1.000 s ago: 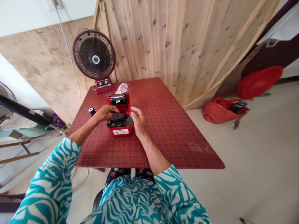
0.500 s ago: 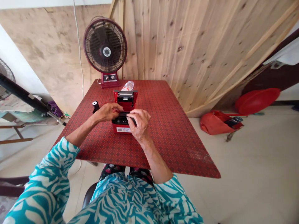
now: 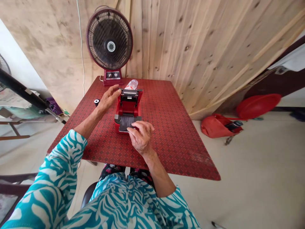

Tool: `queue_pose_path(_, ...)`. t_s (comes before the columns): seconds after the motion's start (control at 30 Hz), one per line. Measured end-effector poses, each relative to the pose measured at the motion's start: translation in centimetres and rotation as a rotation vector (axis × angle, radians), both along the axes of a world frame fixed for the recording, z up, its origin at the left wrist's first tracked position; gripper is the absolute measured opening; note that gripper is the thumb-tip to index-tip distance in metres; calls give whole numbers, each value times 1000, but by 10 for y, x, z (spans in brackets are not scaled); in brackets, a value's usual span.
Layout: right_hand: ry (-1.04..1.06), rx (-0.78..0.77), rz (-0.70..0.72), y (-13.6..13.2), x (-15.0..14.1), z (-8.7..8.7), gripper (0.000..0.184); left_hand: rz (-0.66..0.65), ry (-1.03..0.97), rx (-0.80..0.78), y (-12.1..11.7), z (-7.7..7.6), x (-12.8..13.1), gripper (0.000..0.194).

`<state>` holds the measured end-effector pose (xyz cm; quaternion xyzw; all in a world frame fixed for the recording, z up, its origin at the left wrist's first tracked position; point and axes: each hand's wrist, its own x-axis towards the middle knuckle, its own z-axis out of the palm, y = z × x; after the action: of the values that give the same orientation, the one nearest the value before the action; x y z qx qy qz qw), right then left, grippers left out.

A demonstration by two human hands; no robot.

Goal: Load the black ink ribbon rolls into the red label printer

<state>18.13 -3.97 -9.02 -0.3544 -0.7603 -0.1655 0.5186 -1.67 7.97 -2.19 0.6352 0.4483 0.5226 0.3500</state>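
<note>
A small red label printer [image 3: 137,109] stands on the table with its lid [image 3: 129,95] raised. From its body a dark strip of paper [image 3: 125,122] comes out and lies over the front. My right hand [image 3: 141,136] pinches that strip near its front right corner between thumb and finger. At the lid's upper left edge is my left hand [image 3: 108,98], fingers extended, the fingertips touching or very close to it. A small black roll with a white core [image 3: 96,102] is to the left of my left forearm.
Behind the printer lies a clear plastic bottle [image 3: 132,84]. A dark red fan [image 3: 111,46] stands at the back of the red patterned table [image 3: 166,127], against a wooden wall. On the floor at right are a red bag [image 3: 213,126] and a red basin [image 3: 258,106].
My left hand has gone from inside the printer up to its lid edge. My right hand has drawn the dark strip out over the printer's front. The view has shifted slightly.
</note>
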Motion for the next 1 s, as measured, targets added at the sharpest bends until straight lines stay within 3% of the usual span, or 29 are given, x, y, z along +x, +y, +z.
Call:
queue_pose_path(0.27,19,20,1,1,1,-10,12,32,-97,27,7,-5,-4,56)
queue_pose_path(0.43,13,-33,9,1,3,-14,17,-42,-9,-32,-14,-17,-9,65)
queue_pose_path(0.6,20,-113,50,-4,6,-11,13,-48,82,-26,-34,-33,-13,61)
queue_pose_path(0.7,264,-248,101,6,8,-4,17,-51,32,-17,-34,-38,-12,64)
queue_pose_path(0.83,829,-617,110,47,8,5,31,-15,-2,23,-31,-47,-9,63)
queue_pose_path(1.0,1048,-915,267,82,3,3,43,43,-71,-68,-29,-56,-9,70)
